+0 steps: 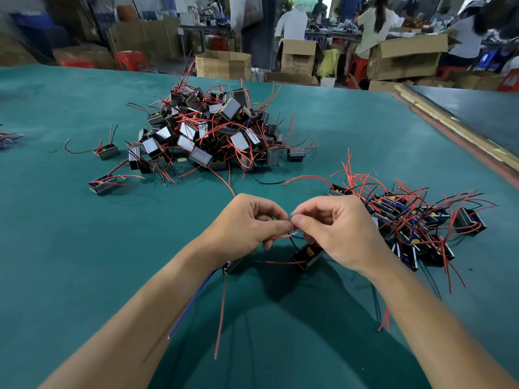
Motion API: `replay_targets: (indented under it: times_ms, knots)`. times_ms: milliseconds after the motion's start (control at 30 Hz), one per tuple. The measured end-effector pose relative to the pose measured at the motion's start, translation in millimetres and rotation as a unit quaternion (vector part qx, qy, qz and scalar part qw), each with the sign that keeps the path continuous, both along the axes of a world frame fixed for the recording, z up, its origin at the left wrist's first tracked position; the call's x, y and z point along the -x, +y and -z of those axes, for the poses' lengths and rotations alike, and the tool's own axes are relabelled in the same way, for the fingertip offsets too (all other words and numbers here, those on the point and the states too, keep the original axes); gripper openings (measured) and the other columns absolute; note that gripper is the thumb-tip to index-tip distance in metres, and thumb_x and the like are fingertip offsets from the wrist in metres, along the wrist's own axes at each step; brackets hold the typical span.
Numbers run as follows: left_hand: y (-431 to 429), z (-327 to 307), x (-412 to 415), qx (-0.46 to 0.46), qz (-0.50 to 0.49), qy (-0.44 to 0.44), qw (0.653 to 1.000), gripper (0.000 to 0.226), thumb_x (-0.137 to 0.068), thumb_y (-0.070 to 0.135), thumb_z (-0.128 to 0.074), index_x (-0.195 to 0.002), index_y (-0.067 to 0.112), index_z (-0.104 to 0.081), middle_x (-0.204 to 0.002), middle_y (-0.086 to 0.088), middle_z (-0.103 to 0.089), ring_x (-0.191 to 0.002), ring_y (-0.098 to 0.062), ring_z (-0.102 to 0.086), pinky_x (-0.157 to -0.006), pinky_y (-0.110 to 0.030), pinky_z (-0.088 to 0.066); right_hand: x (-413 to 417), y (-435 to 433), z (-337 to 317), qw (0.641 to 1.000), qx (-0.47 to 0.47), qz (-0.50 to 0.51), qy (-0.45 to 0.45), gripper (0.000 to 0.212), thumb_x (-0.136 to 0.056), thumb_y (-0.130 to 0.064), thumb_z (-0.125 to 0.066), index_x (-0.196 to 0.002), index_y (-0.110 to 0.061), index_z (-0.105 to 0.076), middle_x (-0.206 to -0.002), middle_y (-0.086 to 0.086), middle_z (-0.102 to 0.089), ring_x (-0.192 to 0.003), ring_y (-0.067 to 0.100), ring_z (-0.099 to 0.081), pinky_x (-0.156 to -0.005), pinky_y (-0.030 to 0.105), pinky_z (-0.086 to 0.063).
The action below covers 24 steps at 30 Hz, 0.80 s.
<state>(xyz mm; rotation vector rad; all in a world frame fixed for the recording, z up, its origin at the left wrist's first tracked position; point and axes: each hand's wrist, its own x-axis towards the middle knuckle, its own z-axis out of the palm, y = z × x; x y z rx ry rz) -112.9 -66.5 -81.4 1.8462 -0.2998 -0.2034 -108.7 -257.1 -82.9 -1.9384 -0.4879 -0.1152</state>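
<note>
Mid-twist: our left hand (pixel 247 226) and right hand (pixel 337 228) both have fingers pinched on the bared wire ends (pixel 295 233), centre of the desk (pixel 84 248), with the module (pixel 307 255) just below at 6 o'clock. The batch (pixel 415 220) at 3 o'clock looks done. The pile (pixel 213 127) at 12 o'clock is far bigger, so we reckon most remains.

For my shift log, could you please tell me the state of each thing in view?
left hand: pinches the wire ends
right hand: pinches the same wire ends
wire ends: bared, held together
far heap of modules: tangled, lying loose
right heap of modules: tangled, lying loose
cardboard box: flaps open
</note>
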Motion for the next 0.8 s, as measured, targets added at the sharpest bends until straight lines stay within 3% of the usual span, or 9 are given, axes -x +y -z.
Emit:
replay_targets:
  times_ms: [67,133,267,367,467,533,700,800]
  knots:
    - [-0.3,0.0,-1.3,0.003,-0.011,0.012,1.0,0.012,-0.087,0.02,-0.072,-0.078,0.013,-0.07,-0.046,0.001,-0.053,-0.034,-0.007,-0.036,-0.036,-0.015,-0.031,0.8,-0.6,-0.3,1.0,0.016,-0.002,0.0,0.036,-0.087,0.001,-0.07,-0.078,-0.034,-0.075,-0.067,-0.009,-0.073,-0.055,0.003,-0.061,-0.057,0.016,-0.049]
    - [-0.6,0.4,-2.0,0.001,-0.018,0.01,1.0,0.012,-0.088,0.019,-0.071,-0.076,0.016,-0.07,-0.046,0.002,-0.053,-0.035,-0.007,-0.035,-0.037,-0.015,-0.031,1.0,-1.4,0.4,0.999,0.044,0.001,0.001,0.037,-0.085,-0.001,-0.072,-0.082,-0.038,-0.075,-0.073,-0.008,-0.075,-0.061,0.007,-0.064,-0.061,0.022,-0.053]
    - [-0.6,1.2,-1.6,0.002,-0.019,-0.006,1.0,0.012,-0.088,0.018,-0.072,-0.077,0.014,-0.072,-0.046,0.001,-0.053,-0.034,-0.007,-0.032,-0.036,-0.014,-0.028,1.0,-2.5,3.4,0.994,0.107,0.008,-0.025,0.016,-0.086,-0.013,-0.072,-0.079,-0.027,-0.078,-0.068,-0.002,-0.072,-0.056,0.012,-0.056,-0.059,0.03,-0.047]
    - [-0.2,1.1,-1.1,-0.001,-0.018,-0.025,1.0,0.012,-0.087,0.018,-0.073,-0.078,0.011,-0.072,-0.045,0.001,-0.054,-0.035,-0.008,-0.032,-0.038,-0.014,-0.027,1.4,-3.2,2.4,0.993,0.116,0.009,-0.023,0.014,-0.087,-0.016,-0.069,-0.077,-0.021,-0.077,-0.067,-0.001,-0.071,-0.062,0.021,-0.062,-0.062,0.036,-0.05]
    - [-1.0,1.0,-0.7,-0.014,-0.02,-0.049,0.999,0.012,-0.086,0.016,-0.074,-0.075,0.013,-0.071,-0.047,0.0,-0.056,-0.043,-0.015,-0.041,-0.047,-0.022,-0.033,1.4,-2.3,0.3,0.993,0.113,0.017,-0.004,0.014,-0.088,-0.013,-0.071,-0.075,-0.017,-0.074,-0.068,0.001,-0.071,-0.067,0.026,-0.065,-0.065,0.04,-0.054]
    - [-1.6,1.1,-0.6,-0.022,-0.021,-0.06,0.998,0.012,-0.086,0.016,-0.074,-0.074,0.013,-0.071,-0.047,0.0,-0.056,-0.048,-0.018,-0.043,-0.052,-0.028,-0.033,1.4,-1.1,-1.0,0.993,0.112,0.018,0.017,0.017,-0.089,-0.012,-0.07,-0.073,-0.016,-0.072,-0.066,0.002,-0.071,-0.064,0.026,-0.065,-0.064,0.037,-0.053]
    - [-3.4,-0.1,2.4,-0.049,0.004,-0.089,0.995,0.01,-0.086,0.012,-0.073,-0.077,0.009,-0.071,-0.043,0.004,-0.054,-0.038,-0.008,-0.041,-0.043,-0.018,-0.031,1.8,-0.1,-5.0,0.984,0.061,0.005,0.165,0.026,-0.09,-0.008,-0.066,-0.064,-0.01,-0.069,-0.049,-0.003,-0.06,-0.045,0.005,-0.051,-0.044,0.014,-0.038]
    - [-2.5,-0.8,1.1,-0.045,-0.001,-0.081,0.996,0.012,-0.088,0.013,-0.071,-0.075,0.013,-0.07,-0.044,0.004,-0.055,-0.042,-0.012,-0.041,-0.045,-0.021,-0.031,2.4,-1.1,-6.6,0.986,0.032,-0.012,0.165,0.025,-0.091,-0.005,-0.065,-0.068,-0.013,-0.07,-0.053,-0.004,-0.064,-0.045,0.007,-0.05,-0.04,0.015,-0.035]
